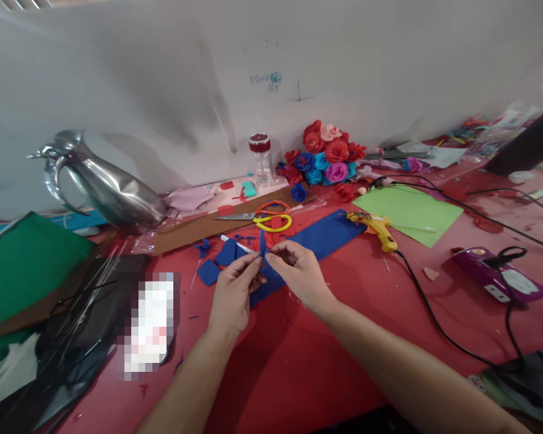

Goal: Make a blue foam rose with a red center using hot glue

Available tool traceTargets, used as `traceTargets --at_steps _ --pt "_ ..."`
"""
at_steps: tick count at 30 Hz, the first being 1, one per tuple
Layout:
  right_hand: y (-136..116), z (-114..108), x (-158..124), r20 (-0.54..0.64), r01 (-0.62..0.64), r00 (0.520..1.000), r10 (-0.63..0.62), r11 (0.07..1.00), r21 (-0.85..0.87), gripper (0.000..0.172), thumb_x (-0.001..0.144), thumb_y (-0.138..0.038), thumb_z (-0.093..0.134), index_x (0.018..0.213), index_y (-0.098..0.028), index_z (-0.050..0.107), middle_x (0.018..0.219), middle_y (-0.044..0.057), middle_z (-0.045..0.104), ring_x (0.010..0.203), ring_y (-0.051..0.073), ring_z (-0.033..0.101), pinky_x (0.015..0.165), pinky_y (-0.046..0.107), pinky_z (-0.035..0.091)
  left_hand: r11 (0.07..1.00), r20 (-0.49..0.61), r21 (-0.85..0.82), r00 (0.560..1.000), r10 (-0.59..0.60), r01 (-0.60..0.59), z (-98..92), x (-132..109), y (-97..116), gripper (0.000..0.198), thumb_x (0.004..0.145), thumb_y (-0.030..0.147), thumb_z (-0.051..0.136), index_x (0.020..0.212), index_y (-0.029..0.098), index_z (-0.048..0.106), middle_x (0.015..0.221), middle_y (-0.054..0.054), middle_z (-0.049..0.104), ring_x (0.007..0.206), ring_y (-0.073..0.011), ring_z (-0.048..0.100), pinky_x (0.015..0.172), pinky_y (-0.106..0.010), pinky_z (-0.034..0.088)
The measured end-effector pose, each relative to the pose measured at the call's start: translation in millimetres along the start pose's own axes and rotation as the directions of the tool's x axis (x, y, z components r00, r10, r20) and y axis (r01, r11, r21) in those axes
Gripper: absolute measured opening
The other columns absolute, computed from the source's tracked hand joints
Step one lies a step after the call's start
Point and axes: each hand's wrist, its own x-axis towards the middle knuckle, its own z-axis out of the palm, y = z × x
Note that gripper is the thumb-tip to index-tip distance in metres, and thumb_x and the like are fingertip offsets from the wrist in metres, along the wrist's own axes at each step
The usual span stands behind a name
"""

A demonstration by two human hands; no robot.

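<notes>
My left hand (236, 288) and my right hand (304, 276) meet over the table, both pinching a small blue paper piece (263, 242) whose pointed end sticks up between the fingertips. Under them runs a long blue paper strip (330, 236). Beside my left hand lie cut blue paper pieces (209, 273) and a white stick (243, 246), probably a pen or tube. Just beyond the fingers, scissors (271, 223) with yellow and orange handles rest near red paper scraps. A yellow glue gun (377, 231) lies to the right of my right hand.
At the back stand a metal jug (113, 187), a glass jar (263, 161) with a red lid, and a bunch of paper flowers (328, 154). A green sheet (419, 211) and purple power strip (498, 274) with cords lie right. A blurred phone-like object (149, 325) is left.
</notes>
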Motion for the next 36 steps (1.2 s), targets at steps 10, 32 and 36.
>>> traceTargets --at_steps 10,32,36 --pt "0 -1 0 0.017 0.001 1.0 -0.001 1.0 -0.003 0.014 0.073 -0.033 0.059 0.071 -0.019 0.063 0.067 0.0 0.063 0.059 0.013 0.052 0.056 0.025 0.042 1.0 -0.027 -0.022 1.0 0.0 -0.001 2.7 -2 5 0.023 0.056 0.028 0.08 0.072 0.015 0.071 0.057 0.003 0.057 0.049 -0.0062 0.045 0.048 -0.021 0.036" --pt "-6 -156 56 -0.7 -0.647 0.71 0.079 0.465 -0.604 0.041 0.079 -0.017 0.056 0.118 -0.006 0.053 0.124 0.027 0.054 0.117 0.041 0.049 0.091 0.053 0.038 0.991 -0.111 -0.127 0.993 -0.051 0.037 -3.9 12 11 0.027 0.043 0.019 0.083 0.065 0.016 0.068 0.059 0.002 0.062 0.049 -0.007 0.051 0.042 -0.016 0.036" --pt "3 -161 54 -0.665 -0.598 0.742 0.077 0.525 -0.606 0.035 0.071 -0.008 0.06 0.106 -0.01 0.056 0.11 0.022 0.062 0.104 0.033 0.06 0.083 0.039 0.045 0.985 -0.126 -0.163 0.989 -0.077 0.056 -6.0 16 13 0.022 0.045 0.015 0.08 0.062 0.016 0.067 0.052 0.003 0.059 0.047 -0.0067 0.05 0.04 -0.015 0.034"
